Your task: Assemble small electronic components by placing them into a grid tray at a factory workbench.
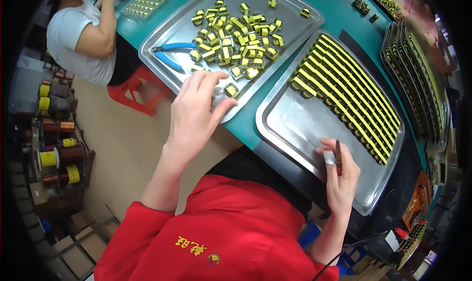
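My left hand (196, 106) reaches over the near corner of a metal tray (152, 41), with thumb and fingers apart. Between their tips lies a small yellow-and-black transformer (231, 89); I see no firm grip on it. A loose heap of similar transformers (236, 40) fills the middle of that tray. My right hand (341, 175) is closed round a slim dark tool (338, 158) with a reddish part, its kind unclear. It hovers over the near part of a second metal tray (295, 121), where transformers stand in neat rows (349, 94). A pale wrap covers one right fingertip.
Blue-handled pliers (172, 55) lie at the left of the heap. Stacked trays of transformers (413, 79) stand at the far right. A person (81, 40) sits at the left by the green table (246, 128). Wire spools (56, 133) stand on the left.
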`<state>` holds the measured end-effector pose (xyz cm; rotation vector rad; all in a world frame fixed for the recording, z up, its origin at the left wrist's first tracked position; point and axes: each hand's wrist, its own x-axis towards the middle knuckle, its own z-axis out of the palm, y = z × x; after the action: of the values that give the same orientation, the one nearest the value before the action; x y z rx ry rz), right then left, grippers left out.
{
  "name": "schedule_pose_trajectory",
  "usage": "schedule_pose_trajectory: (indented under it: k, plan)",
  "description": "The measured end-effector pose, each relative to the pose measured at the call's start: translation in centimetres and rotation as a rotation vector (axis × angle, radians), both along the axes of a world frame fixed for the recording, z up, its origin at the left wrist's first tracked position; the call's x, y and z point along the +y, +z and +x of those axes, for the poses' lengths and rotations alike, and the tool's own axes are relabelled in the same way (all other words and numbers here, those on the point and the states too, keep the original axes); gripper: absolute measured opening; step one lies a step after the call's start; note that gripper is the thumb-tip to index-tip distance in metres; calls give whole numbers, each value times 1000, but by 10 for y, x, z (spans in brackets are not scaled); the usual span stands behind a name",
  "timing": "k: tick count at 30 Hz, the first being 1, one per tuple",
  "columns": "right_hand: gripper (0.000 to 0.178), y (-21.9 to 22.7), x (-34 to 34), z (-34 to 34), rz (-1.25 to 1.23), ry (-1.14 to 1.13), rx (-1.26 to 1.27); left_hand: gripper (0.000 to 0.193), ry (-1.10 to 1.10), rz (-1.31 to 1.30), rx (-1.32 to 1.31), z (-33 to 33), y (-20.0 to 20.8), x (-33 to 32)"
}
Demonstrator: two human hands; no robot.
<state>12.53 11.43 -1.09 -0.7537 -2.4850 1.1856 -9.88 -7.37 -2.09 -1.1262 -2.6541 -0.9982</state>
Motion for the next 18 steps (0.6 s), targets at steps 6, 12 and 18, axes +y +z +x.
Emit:
schedule_pose_trajectory:
  k: [6, 12, 18]
  plan:
    - [41, -4, -4, 3, -132, -96, 48, 31, -26, -182, 107, -1, -6, 3]
    - [34, -14, -1, 10, -97, -38, 73, 31, -33, 98, -421, 20, 3, 0]
    - [40, -8, -8, 13, 258, -34, 237, 31, -360, 458, -910, 66, 14, 11]
